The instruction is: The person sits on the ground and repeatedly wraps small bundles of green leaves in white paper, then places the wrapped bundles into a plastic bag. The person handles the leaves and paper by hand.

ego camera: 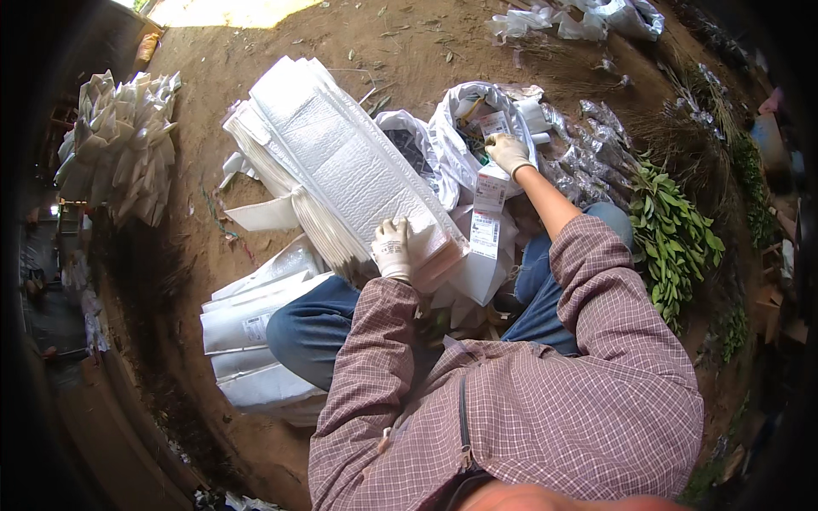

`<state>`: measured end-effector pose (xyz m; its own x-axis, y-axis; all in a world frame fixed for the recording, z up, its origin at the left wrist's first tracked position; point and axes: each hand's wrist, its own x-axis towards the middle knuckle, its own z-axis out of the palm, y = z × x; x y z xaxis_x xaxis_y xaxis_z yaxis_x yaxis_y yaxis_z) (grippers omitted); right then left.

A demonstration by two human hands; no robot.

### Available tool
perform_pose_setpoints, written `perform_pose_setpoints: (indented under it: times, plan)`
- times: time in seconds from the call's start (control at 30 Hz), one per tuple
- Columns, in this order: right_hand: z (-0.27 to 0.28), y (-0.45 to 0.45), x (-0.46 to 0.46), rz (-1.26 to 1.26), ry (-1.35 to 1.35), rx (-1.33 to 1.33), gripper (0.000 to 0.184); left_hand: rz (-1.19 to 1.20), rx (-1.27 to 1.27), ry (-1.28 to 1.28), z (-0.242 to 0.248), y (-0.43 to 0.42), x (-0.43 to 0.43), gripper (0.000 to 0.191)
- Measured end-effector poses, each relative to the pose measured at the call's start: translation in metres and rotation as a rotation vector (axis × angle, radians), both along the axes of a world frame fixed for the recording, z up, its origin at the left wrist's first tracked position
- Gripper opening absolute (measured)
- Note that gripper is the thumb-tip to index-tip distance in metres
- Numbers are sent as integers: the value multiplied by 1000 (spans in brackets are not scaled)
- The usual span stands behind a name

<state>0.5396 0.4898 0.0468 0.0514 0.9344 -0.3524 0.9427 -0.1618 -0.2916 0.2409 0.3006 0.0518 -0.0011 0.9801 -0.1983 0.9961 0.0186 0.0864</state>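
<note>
My left hand, in a white knit glove, lies with its fingers apart on the lower end of a thick stack of white padded mailers. My right hand, gloved too, has its fingers closed on a strip of printed shipping labels at the mouth of a white plastic sack. Part of the strip shows above the fingers, and the rest hangs down toward my knees. A second white sack with dark contents stands between the stack and the first sack.
More mailers, one with a label, lie beside my left knee. A leafy green bundle and plastic-wrapped plant bundles lie at the right. A large bunch of pale folded sleeves stands at the far left on the dirt floor.
</note>
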Motion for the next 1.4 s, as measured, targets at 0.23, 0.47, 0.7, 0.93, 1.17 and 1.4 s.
perform_pose_setpoints:
  times: [0.23,0.47,0.7,0.93,1.17,1.4]
  plan:
    - [-94,25,-21,27,-207,-225,37,84,314,-353,98,-26,-20,43]
    - [-43,28,-45,-104,251,448,22,331,198,-768,105,-25,-14,43]
    - [-105,26,-159,766,-318,14,31,261,213,-651,90,-24,-7,21]
    - [-39,12,-143,286,282,195,22,242,265,-616,87,-21,-9,22]
    - [127,-188,-114,632,390,389,15,366,49,-1073,94,-17,7,47]
    - [131,-245,-105,213,664,55,31,143,-100,-1267,118,-42,30,54]
